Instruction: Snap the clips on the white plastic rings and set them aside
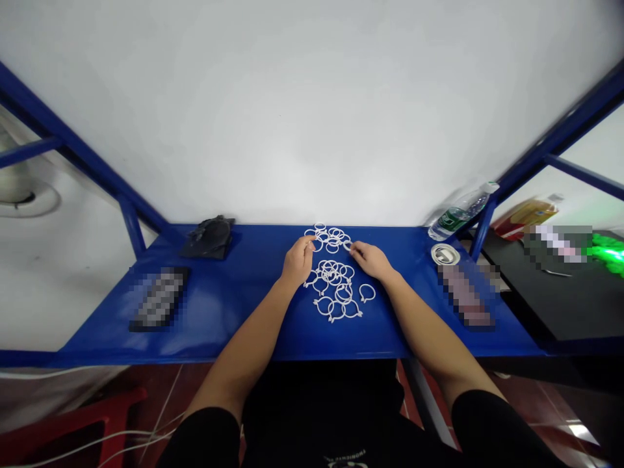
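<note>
Many thin white plastic rings, each with a small forked tab, lie on the blue tabletop in two groups. The nearer group has overlapping rings (336, 309), and one ring (374, 294) sits apart on its right. Farther back, a smaller cluster (332, 247) lies near the wall. At that cluster's left edge my left hand (296, 261) is closed, thumb and fingers pinched at a ring (318, 250). On the other side, my right hand (374, 260) pinches the edge of another ring (346, 246). Both forearms frame the nearer group.
A crumpled black plastic bag (209, 236) and a blurred dark object (160, 299) lie on the left. To the right are a water bottle (461, 213), a roll of white tape (444, 254) and a blurred pinkish object (465, 296). Blue frame bars (482, 231) rise at the sides.
</note>
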Demonstrator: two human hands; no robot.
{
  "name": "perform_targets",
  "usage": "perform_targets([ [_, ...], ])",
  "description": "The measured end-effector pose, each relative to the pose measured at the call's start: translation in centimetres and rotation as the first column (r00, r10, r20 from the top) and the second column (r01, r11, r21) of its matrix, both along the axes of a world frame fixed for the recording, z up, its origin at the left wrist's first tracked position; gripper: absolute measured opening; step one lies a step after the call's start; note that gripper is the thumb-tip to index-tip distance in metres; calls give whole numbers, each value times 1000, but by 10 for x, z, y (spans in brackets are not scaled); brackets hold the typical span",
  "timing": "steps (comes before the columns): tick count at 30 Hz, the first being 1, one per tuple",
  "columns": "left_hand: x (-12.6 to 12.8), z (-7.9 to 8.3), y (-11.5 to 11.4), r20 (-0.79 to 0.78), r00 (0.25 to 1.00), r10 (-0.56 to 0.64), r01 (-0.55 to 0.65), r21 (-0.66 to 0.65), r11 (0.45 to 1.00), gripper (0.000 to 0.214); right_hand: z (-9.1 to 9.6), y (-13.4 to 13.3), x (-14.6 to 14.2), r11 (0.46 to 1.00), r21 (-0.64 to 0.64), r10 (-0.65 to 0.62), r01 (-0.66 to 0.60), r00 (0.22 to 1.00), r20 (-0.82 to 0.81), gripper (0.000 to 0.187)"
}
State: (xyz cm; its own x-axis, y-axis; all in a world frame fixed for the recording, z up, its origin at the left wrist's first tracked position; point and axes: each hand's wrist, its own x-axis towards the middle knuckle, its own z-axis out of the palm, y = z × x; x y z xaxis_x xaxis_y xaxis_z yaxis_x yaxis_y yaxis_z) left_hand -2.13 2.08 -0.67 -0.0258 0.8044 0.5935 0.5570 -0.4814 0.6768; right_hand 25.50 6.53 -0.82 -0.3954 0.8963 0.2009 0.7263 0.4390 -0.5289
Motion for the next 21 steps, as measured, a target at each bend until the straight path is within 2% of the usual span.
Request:
perform_targets([
  [3,0,-1,1,-4,1000,-3,2,-39,999,25,-10,5,3,992,-115,-83,48,941,-329,29],
  [6,1,-1,1,-29,1000,1,-3,-65,998,21,-18,12,4,983,-177,-137,52,850,-509,39],
  [13,1,3,-1,-52,999,-1,0,-4,1000,26,-18,17,4,972,-187,-231,143,740,-632,53],
  [17,1,3,-1,-28,999,-30,31,51,998,30,-16,17,5,973,-147,-232,180,694,-682,47],
  [21,0,1,-1,-20,999,-41,42,33,999,37,-16,20,7,966,-135,-249,222,638,-728,41],
])
